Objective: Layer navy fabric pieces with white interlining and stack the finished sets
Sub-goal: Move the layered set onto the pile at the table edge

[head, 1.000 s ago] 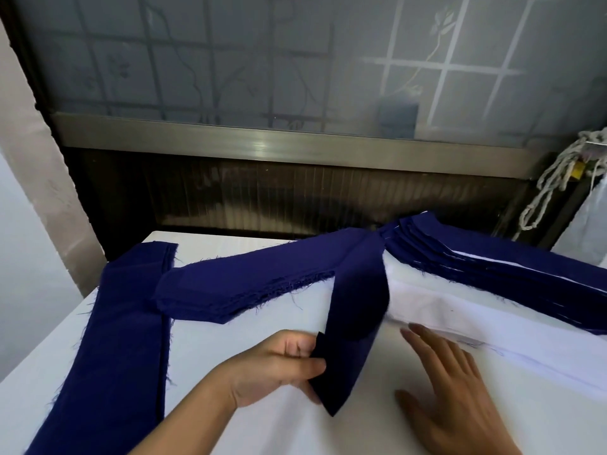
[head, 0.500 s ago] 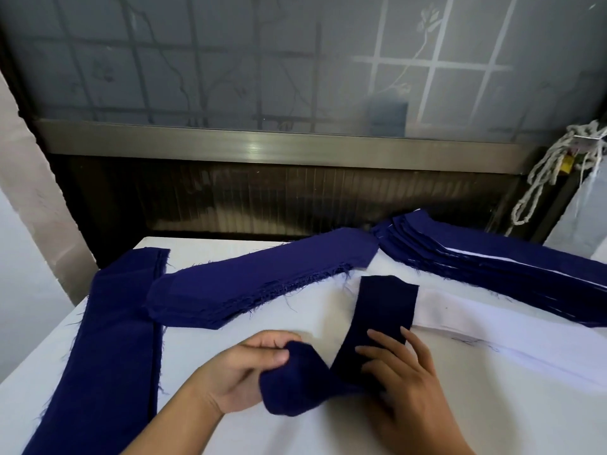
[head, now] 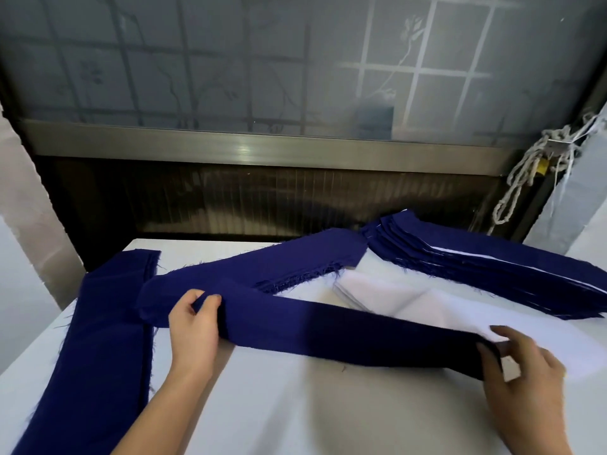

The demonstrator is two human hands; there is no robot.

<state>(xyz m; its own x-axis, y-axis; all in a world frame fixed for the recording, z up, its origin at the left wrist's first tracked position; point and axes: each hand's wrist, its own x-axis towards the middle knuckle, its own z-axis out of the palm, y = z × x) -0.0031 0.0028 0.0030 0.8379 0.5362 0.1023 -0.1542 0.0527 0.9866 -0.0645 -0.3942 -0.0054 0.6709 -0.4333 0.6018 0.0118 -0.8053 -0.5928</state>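
Long navy strip (head: 345, 333) pulled taut, ends pinched by left hand (head: 193, 333) and right hand (head: 522, 376), crossing over white interlining pile (head: 394, 297). Frayed navy pile (head: 262, 267) lies diagonally behind. Navy lengths (head: 98, 339) along left edge. Finished stack (head: 492, 267) far right, white edges showing.

Frosted patterned window (head: 295, 60) behind white tabletop (head: 295, 405); metal sill rail (head: 249, 152) below glass; knotted rope (head: 525, 172) hanging far right.

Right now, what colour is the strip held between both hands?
Navy blue strip, head view.
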